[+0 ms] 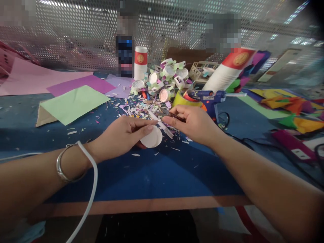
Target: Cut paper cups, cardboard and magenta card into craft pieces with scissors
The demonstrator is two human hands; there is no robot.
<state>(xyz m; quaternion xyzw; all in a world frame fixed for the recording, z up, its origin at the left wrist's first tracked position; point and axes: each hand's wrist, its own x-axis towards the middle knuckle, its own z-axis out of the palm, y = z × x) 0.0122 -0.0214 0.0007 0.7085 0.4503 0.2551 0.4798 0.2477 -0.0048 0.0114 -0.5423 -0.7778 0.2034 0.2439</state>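
Observation:
Between the thumb and fingers of my left hand (131,132) are thin white paper discs (152,137), overlapping and held just above the table. My right hand (193,122) is closed around a slim dark-handled tool, apparently scissors (180,117), mostly hidden by the fingers. A white pen-like stick (165,129) lies between the two hands. Paper scraps (138,109) are scattered around and beyond them. Behind stands a heap of small cut paper-cup pieces (169,70) with green and purple paper bits attached.
A blue glue gun (211,98) rests beside a yellow tape roll (186,98). Stacked paper cups (229,69) lean at right; another stack (140,62) stands upright. Colored sheets (76,104) lie left. A power strip (295,146) and black cables are at right. A white cable crosses my left wrist.

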